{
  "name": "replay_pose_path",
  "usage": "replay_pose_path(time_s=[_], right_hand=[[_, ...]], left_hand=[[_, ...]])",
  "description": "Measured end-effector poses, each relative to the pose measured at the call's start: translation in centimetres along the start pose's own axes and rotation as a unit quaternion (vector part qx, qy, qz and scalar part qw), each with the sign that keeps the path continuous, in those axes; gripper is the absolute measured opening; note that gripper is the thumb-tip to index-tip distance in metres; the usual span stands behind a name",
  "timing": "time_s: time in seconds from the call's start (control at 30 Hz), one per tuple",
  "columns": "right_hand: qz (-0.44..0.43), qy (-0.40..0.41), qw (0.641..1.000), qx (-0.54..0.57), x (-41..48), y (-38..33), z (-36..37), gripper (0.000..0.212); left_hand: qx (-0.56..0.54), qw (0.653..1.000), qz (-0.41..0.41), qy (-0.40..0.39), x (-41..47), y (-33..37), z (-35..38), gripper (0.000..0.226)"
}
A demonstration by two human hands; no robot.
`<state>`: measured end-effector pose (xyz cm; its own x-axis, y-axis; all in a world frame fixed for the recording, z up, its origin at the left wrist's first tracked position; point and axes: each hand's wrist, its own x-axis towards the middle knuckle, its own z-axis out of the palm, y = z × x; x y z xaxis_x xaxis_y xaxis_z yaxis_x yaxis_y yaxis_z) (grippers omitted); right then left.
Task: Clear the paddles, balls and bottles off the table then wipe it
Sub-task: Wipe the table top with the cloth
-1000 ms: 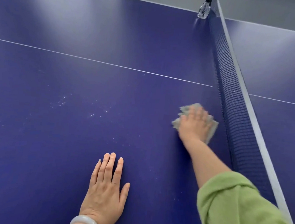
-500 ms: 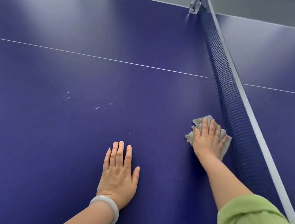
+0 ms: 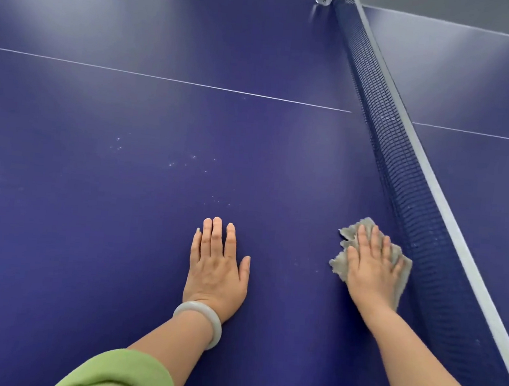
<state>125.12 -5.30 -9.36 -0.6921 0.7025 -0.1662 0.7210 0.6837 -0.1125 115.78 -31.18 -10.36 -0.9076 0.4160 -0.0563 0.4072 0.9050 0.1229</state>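
Keep your right hand (image 3: 372, 271) flat, fingers (image 3: 366, 242) straight and close together, pressing the grey cloth (image 3: 338, 263) onto the worktop (image 3: 87, 255) just beside the net (image 3: 414, 213). Work leftward in overlapping strokes toward the white specks (image 3: 169, 164). Your left hand (image 3: 215, 269), fingers straight, lies flat in that path.

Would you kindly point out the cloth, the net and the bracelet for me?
cloth (image 3: 340, 265): head view, bare left edge.
net (image 3: 402, 175): head view, middle of mesh.
bracelet (image 3: 198, 307): head view, top of band.
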Motion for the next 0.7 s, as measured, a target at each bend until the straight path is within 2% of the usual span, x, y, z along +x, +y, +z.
replay_pose_path(time_s=[0.07,0.23,0.37,0.43,0.6,0.7], right_hand=[[-0.003,0.005,1.000,-0.004,-3.4,-1.9,1.0,0.060],[-0.146,-0.010,0.989,-0.016,-6.9,-9.1,2.9,0.065],[-0.196,-0.048,0.979,-0.029,-6.0,-8.1,1.7,0.065],[-0.179,-0.059,0.982,-0.017,-5.6,-7.0,1.6,0.065],[0.009,-0.019,1.000,-0.012,-9.2,-6.1,2.7,0.058],[-0.025,0.005,0.999,0.021,-13.5,-9.5,3.9,0.063]], left_hand=[[0.004,1.000,0.000,0.000,-0.1,-0.1,0.1,0.071],[-0.019,1.000,0.009,0.000,-0.1,-0.4,0.1,0.073],[-0.109,0.993,0.038,0.014,-1.1,-2.4,-1.5,0.074],[-0.089,0.995,0.020,0.042,-2.6,-5.0,-2.0,0.068],[-0.019,0.997,-0.075,0.027,-5.8,-12.1,-1.9,0.077],[-0.004,0.997,-0.082,0.011,-6.1,-12.8,-1.8,0.077]])
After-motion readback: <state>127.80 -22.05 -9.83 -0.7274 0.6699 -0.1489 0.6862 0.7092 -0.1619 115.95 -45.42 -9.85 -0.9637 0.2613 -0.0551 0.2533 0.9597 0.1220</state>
